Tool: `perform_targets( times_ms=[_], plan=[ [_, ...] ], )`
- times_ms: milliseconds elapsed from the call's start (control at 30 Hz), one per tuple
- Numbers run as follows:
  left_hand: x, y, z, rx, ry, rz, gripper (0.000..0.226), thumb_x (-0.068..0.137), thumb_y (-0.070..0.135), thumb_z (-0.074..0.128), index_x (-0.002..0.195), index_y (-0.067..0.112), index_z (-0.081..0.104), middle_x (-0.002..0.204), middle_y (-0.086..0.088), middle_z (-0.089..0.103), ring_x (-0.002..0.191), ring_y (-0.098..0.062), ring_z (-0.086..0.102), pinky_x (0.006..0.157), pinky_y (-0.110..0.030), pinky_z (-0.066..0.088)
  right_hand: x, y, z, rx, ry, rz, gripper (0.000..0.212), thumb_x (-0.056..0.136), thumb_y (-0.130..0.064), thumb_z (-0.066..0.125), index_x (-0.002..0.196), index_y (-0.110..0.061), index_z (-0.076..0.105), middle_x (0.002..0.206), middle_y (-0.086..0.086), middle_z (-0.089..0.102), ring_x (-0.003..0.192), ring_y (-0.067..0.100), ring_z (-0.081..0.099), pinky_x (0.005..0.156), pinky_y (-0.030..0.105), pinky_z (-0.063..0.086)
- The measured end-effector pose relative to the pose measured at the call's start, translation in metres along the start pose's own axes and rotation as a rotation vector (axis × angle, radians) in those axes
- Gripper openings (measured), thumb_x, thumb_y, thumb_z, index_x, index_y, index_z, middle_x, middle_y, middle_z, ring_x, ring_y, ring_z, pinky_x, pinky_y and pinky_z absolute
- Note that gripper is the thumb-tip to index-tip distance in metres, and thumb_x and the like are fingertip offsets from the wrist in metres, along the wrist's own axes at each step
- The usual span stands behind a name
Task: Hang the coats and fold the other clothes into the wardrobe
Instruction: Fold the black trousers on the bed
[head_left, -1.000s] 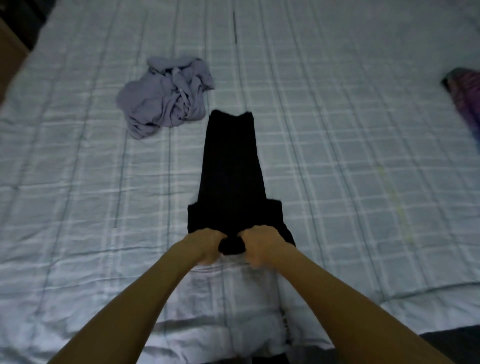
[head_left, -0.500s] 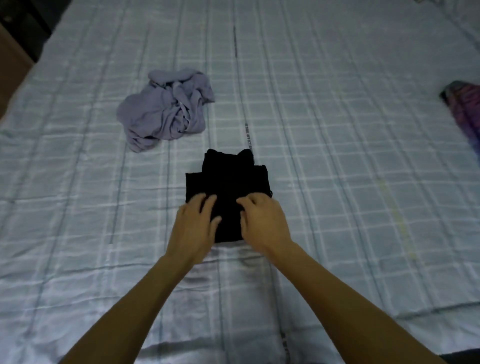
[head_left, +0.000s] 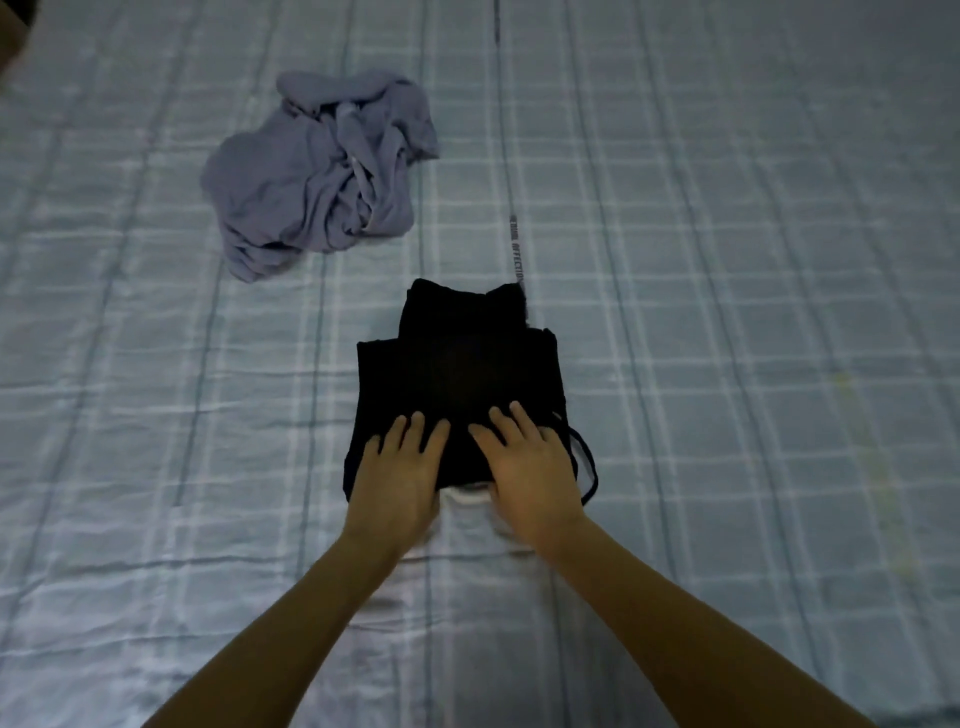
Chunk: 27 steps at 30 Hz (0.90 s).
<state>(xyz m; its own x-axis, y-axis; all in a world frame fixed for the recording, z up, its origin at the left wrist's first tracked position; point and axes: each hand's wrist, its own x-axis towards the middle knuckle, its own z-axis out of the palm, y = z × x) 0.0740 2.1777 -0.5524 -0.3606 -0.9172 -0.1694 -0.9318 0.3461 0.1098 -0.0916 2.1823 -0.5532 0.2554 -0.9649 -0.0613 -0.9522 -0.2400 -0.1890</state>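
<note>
A black garment (head_left: 460, 371) lies folded into a short stack on the bed, with a thin black cord looping out at its right near edge. My left hand (head_left: 397, 480) rests flat on its near left part, fingers straight. My right hand (head_left: 530, 470) presses flat on its near right part, fingers spread. A crumpled lavender-grey garment (head_left: 322, 171) lies in a heap farther back on the left, apart from both hands.
The bed is covered by a pale blue checked sheet (head_left: 727, 312) that fills nearly the whole view. A dark stripe with lettering (head_left: 517, 244) runs along the sheet behind the black garment.
The long black garment was gripped at its near end, folded away from me into a short stack, and both hands now lie flat on it. The view has moved closer.
</note>
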Motion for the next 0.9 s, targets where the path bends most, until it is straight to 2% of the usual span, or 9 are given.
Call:
perform_targets(
  times_ms=[133,300,400,500,567,633,700,767,900],
  plan=[
    [0.03,-0.011,-0.045,-0.115,0.125,0.043,0.058,0.06,0.013,0.069,0.118,0.007,0.062,0.089,-0.016,0.069,0.075,-0.035,0.065,0.069,-0.042,0.05,0.026,0.003,-0.029,0.083,0.198,0.007,0.055,0.06,-0.008,0.08,0.113,-0.014,0.067,0.108,0.012,0.069,0.101,0.031,0.064,0.079,0.041,0.051],
    [0.049,-0.009,-0.079,-0.108,0.335,0.01,0.068,0.06,-0.001,0.071,0.126,0.006,0.056,0.115,-0.016,0.064,0.105,-0.037,0.06,0.09,-0.053,0.047,0.054,0.002,-0.06,0.099,0.4,0.026,0.056,0.068,-0.004,0.07,0.122,-0.015,0.061,0.124,0.011,0.061,0.117,0.032,0.055,0.097,0.05,0.04],
    [0.031,-0.015,-0.044,-0.058,0.1,0.029,0.079,0.067,0.022,0.074,0.139,0.011,0.042,0.136,-0.02,0.05,0.123,-0.038,0.05,0.098,-0.058,0.039,0.043,0.006,-0.049,-0.038,0.126,-0.004,0.071,0.064,-0.014,0.077,0.131,-0.017,0.054,0.137,0.014,0.05,0.131,0.035,0.041,0.108,0.054,0.026],
    [0.005,-0.019,-0.004,0.017,-0.14,0.065,0.08,0.082,0.067,0.037,0.144,0.018,0.033,0.149,-0.017,0.03,0.136,-0.034,0.037,0.105,-0.057,0.028,0.015,0.014,-0.023,-0.084,-0.252,-0.019,0.079,0.074,-0.039,0.062,0.145,-0.021,0.032,0.155,0.015,0.022,0.144,0.035,0.014,0.114,0.059,0.006],
    [0.005,-0.017,-0.001,-0.055,-0.12,0.035,0.078,0.087,0.071,0.02,0.143,0.02,0.037,0.151,-0.014,0.028,0.141,-0.03,0.026,0.112,-0.052,0.017,0.007,0.02,-0.016,-0.01,-0.217,-0.016,0.073,0.071,-0.043,0.048,0.141,-0.021,0.041,0.152,0.015,0.03,0.142,0.035,0.021,0.112,0.061,0.012],
    [0.017,-0.012,-0.011,-0.133,0.031,-0.005,0.067,0.093,0.059,0.019,0.135,0.016,0.049,0.145,-0.018,0.04,0.139,-0.031,0.031,0.114,-0.05,0.017,0.014,0.02,-0.019,0.116,-0.075,0.02,0.064,0.07,-0.039,0.039,0.129,-0.02,0.056,0.143,0.015,0.043,0.137,0.034,0.032,0.114,0.057,0.014],
    [0.033,-0.007,-0.016,-0.171,0.119,-0.075,0.06,0.096,0.049,0.023,0.139,0.014,0.044,0.147,-0.019,0.037,0.14,-0.032,0.027,0.114,-0.051,0.017,0.029,0.013,-0.027,0.225,0.068,0.034,0.053,0.077,-0.033,0.04,0.123,-0.016,0.061,0.138,0.016,0.049,0.133,0.033,0.037,0.115,0.052,0.017],
    [0.045,-0.004,-0.013,-0.189,0.088,-0.139,0.063,0.095,0.049,0.018,0.148,0.016,0.027,0.154,-0.018,0.021,0.144,-0.031,0.015,0.114,-0.052,0.012,0.045,0.005,-0.026,0.217,0.122,-0.006,0.05,0.087,-0.033,0.042,0.132,-0.014,0.053,0.144,0.017,0.042,0.138,0.031,0.031,0.115,0.049,0.019],
    [0.066,-0.009,0.01,-0.12,0.042,-0.174,0.063,0.095,0.047,0.008,0.15,0.018,0.003,0.158,-0.012,0.003,0.145,-0.023,-0.006,0.114,-0.051,0.0,0.065,0.015,0.003,0.085,-0.027,-0.022,0.059,0.097,-0.046,0.021,0.149,-0.02,0.022,0.158,0.013,0.01,0.146,0.025,0.002,0.118,0.046,0.004]
  ],
)
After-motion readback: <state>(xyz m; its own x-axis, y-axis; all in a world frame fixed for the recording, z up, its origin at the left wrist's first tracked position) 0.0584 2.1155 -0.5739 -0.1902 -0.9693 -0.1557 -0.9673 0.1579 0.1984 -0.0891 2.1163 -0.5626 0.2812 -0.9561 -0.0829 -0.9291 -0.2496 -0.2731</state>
